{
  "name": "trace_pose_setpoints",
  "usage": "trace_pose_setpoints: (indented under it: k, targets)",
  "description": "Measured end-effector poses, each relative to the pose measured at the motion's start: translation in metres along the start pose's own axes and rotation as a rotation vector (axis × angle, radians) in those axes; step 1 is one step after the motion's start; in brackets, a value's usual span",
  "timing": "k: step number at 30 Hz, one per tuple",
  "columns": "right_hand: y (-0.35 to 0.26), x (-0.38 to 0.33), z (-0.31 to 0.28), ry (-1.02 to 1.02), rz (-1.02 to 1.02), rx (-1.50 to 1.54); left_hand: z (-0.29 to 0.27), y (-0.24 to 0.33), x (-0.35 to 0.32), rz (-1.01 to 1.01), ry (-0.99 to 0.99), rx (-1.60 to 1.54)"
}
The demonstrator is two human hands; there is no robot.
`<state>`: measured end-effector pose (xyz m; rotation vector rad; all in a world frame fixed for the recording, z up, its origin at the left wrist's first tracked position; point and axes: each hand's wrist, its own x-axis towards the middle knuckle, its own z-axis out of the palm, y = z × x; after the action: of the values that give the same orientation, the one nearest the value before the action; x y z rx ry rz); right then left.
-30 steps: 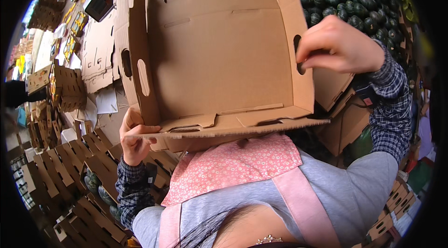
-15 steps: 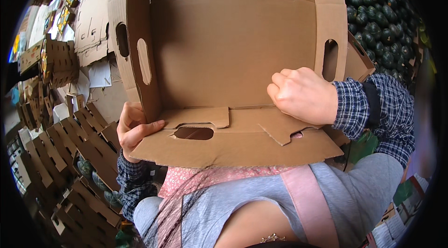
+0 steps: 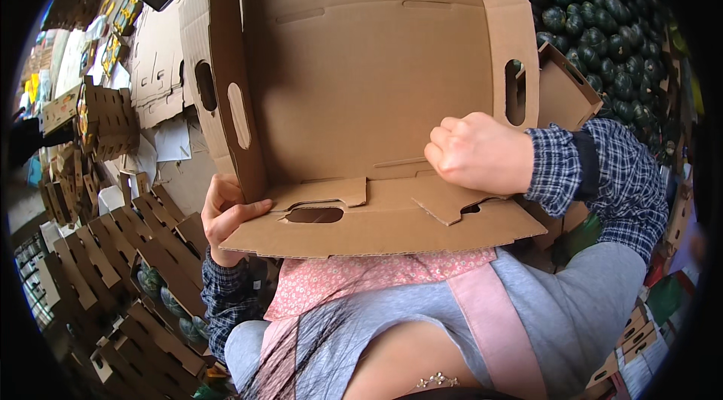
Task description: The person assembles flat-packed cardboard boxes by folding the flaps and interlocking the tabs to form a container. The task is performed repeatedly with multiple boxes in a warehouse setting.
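A brown cardboard box (image 3: 369, 76) stands in front of me, its inside facing up, with hand-holes in its side walls. Its near wall panel (image 3: 407, 233) leans outward towards me, and two cut inner tabs lie along it. My left hand (image 3: 227, 212) clasps the near left corner, thumb over the inside and fingers outside. Balled into a fist, my right hand (image 3: 480, 154) rests by the near right corner, against the right tab (image 3: 444, 200). Its fingertips are tucked out of sight, and nothing shows in it.
Dark green squashes (image 3: 602, 31) are heaped at the far right, beside another open carton (image 3: 561, 91). On the left are flat cardboard sheets (image 3: 157, 61), a stack of cartons (image 3: 109, 117) and rows of open boxes (image 3: 105, 257), some holding green round produce.
The box has shifted slightly and more of its far end shows. Its near panel sits a little farther from me. Both hands keep about the same places on it.
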<state>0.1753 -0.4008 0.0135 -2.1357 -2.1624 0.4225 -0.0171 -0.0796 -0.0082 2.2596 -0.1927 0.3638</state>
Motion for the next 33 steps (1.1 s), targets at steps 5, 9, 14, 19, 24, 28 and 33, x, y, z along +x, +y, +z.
trace_pose_setpoints:
  k: [5,9,14,19,24,28,33]
  targets:
    - [0.001,0.001,0.010,0.022,-0.028,-0.117,0.001,0.001,0.002,0.001,-0.021,0.036]
    - [0.054,-0.017,-0.050,0.707,0.273,-0.542,-0.002,0.004,-0.004,-0.040,-0.003,0.059]
    - [0.020,-0.109,-0.019,0.548,0.738,0.701,-0.001,0.010,-0.001,-0.116,0.014,0.009]
    - [-0.030,-0.093,0.051,0.649,0.574,0.877,-0.001,0.020,-0.004,-0.197,-0.007,-0.049]
    - [-0.039,-0.074,0.045,0.879,0.508,0.826,0.030,0.025,0.002,-0.546,0.503,-0.270]
    - [-0.043,-0.050,0.009,0.671,0.494,-0.347,0.024,0.060,0.040,0.211,0.031,0.790]
    - [-0.055,-0.021,0.003,0.083,0.295,-0.265,0.021,0.049,0.052,0.267,-0.606,0.570]
